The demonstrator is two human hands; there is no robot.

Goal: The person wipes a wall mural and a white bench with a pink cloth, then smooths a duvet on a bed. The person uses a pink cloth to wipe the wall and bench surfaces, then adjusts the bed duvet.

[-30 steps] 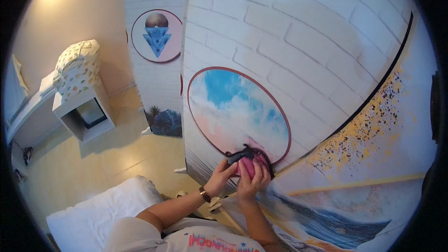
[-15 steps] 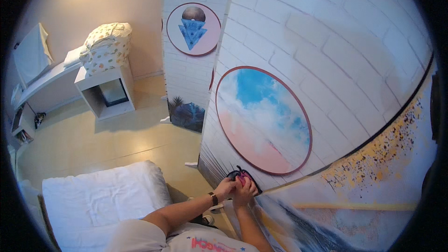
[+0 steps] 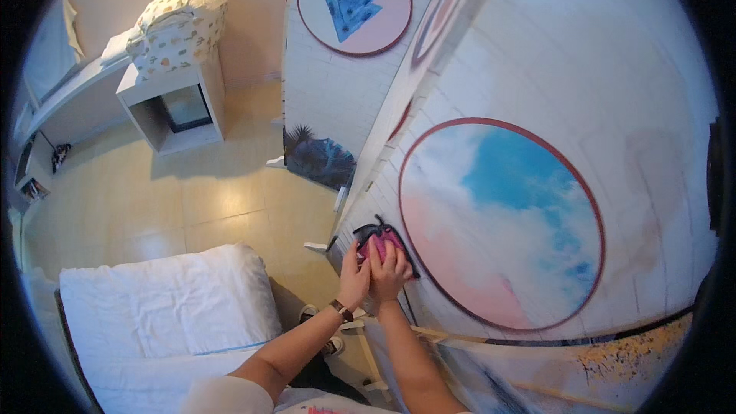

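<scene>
My two hands are side by side in front of a brick-patterned panel (image 3: 368, 207). Between them is a small, crumpled pink and black thing, soft-looking like a pouch or cloth (image 3: 372, 231), with a thin black loop on top. My left hand (image 3: 355, 280), with a dark watch (image 3: 342, 310) at its wrist, closes on its left side. Curled over the pink part are the fingers of my right hand (image 3: 389, 272). The hands cover most of the thing, so its exact kind cannot be made out.
A bed with a white quilt (image 3: 169, 307) lies at the lower left. Farther back, a white open cabinet (image 3: 165, 111) carries a cactus-patterned bundle (image 3: 176, 31). A folding screen panel (image 3: 330, 92) stands ahead, its white feet (image 3: 314, 246) reaching onto the tan floor (image 3: 230, 207).
Both hands have moved up and forward with the pink and black thing, arms stretching out further. The view has shifted, and the panel with the round sky picture appears larger.
</scene>
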